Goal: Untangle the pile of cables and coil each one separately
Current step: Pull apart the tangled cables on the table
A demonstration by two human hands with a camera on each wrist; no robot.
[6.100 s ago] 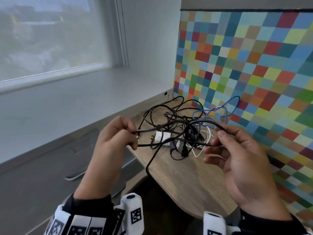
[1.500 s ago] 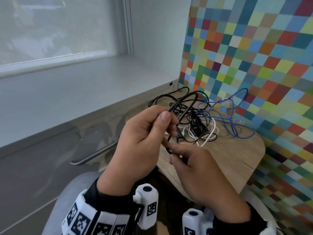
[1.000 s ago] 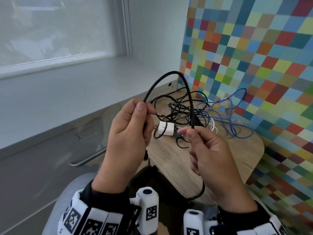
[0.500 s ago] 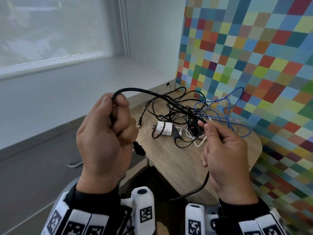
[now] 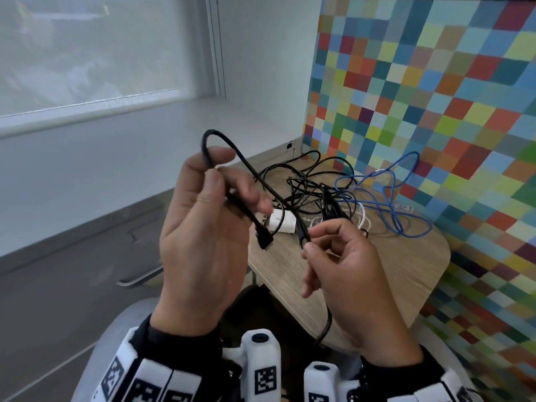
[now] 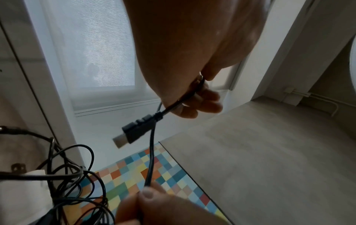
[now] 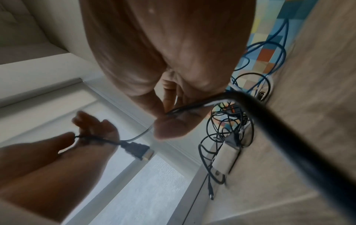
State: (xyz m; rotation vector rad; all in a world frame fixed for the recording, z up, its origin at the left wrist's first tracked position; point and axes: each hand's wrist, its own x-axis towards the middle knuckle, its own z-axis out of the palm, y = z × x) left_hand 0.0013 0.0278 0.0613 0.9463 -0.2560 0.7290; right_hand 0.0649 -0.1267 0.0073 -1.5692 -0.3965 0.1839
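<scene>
Behind, a checkered wall (image 5: 420, 82). Below it, a wooden table (image 5: 406, 271) bearing a tangled pile (image 5: 316, 195) of black, blue and white cords around a white charger (image 5: 282, 223). Nearer, left hand (image 5: 203, 227) curled round a black cable (image 5: 243, 166), looped upward, plug (image 6: 133, 132) dangling. Right hand (image 5: 345, 268) pinching the same cable lower down.
</scene>
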